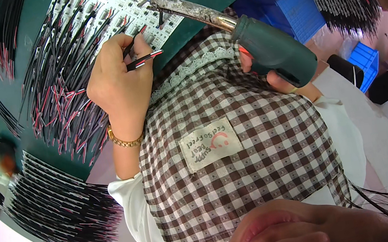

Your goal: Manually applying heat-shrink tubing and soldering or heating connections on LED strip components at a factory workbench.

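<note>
Wire (144,59) pinched in left hand (118,90)

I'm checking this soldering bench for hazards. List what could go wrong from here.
1. The soldering iron in the right hand points its tip close to the left hand, so a slip could burn the fingers.
2. The red-and-black wire pair is only pinched, so it may shift off the white circuit strip panel.
3. The iron's barrel passes just above the checked apron, which might scorch.
</note>
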`<move>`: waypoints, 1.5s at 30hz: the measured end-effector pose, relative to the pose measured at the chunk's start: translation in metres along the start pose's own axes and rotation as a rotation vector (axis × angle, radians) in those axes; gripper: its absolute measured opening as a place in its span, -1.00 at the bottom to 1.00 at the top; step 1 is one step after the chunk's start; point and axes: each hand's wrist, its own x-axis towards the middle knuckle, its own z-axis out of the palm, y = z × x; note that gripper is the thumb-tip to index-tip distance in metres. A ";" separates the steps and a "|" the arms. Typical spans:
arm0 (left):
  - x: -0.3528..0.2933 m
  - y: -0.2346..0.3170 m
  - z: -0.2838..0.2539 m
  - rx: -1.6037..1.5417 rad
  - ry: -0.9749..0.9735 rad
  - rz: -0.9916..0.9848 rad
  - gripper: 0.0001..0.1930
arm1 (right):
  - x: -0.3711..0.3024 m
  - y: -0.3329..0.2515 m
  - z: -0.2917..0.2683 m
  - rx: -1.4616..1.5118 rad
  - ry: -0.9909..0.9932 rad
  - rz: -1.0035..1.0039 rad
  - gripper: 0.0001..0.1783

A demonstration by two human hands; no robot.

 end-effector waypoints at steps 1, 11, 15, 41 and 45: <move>-0.002 -0.001 0.004 0.001 0.028 -0.019 -0.82 | 0.001 0.000 -0.002 -0.012 -0.005 0.007 -0.30; 0.009 -0.018 -0.024 0.035 0.201 0.346 -0.82 | 0.009 -0.027 0.005 -0.085 -0.035 0.010 -0.32; 0.012 -0.014 -0.041 -0.108 0.250 0.238 -0.82 | 0.015 -0.034 0.024 0.123 0.086 -0.105 -0.60; 0.004 -0.014 0.015 -0.108 0.104 0.016 -0.81 | 0.018 -0.025 0.005 -0.186 0.046 -0.147 -0.78; -0.008 -0.027 0.003 -0.033 0.072 0.000 -0.81 | 0.023 -0.011 0.021 -0.250 0.018 -0.233 -0.77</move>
